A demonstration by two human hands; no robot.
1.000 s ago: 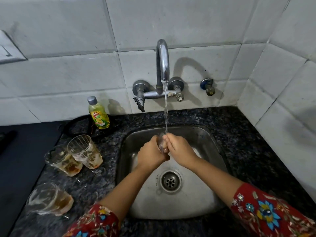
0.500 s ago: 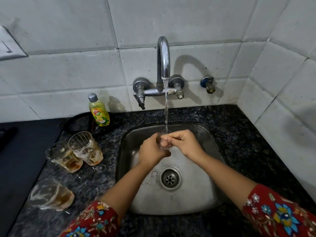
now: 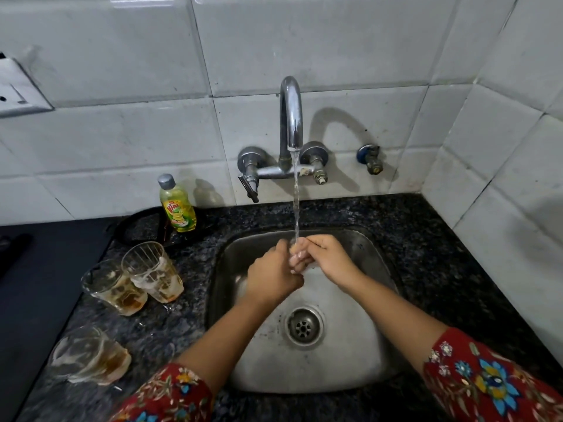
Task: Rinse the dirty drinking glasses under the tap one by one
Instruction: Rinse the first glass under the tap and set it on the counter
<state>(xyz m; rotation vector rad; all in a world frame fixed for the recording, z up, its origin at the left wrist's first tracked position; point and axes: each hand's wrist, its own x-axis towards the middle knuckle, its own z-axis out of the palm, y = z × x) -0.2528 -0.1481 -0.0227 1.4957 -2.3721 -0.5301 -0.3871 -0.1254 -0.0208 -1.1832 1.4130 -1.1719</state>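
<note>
So at this point the glass (image 3: 294, 253) being rinsed was right under the tap (image 3: 291, 117), over the back of the sink (image 3: 350, 360), with the stream of water (image 3: 296, 202) landing on it. You could barely see it, just a clear sliver between the two hands. The left hand (image 3: 274, 274) had its grip wrapped round it from the left, and the right hand (image 3: 330, 260) had its fingers curled onto it from the other side. So both grips were clamped on the same glass, though I couldn't tell whether the right fingers were inside the rim or only on the outside.

Handling-wise, I'd say it was a small, light, rigid tumbler, but wet glass is slippery and it would chip or shatter if it dropped onto the steel. Best hold is round the body, low near the thicker base, with the other hand free to rub the rim.

Three more were waiting on the table (image 3: 426, 239) left of the sink: a ribbed glass (image 3: 152, 271) touching a second glass (image 3: 114, 287), and a third glass (image 3: 88, 356) nearer the front edge. All had brownish dregs in them. A dish soap bottle (image 3: 176, 205) stood behind them by the wall.
</note>
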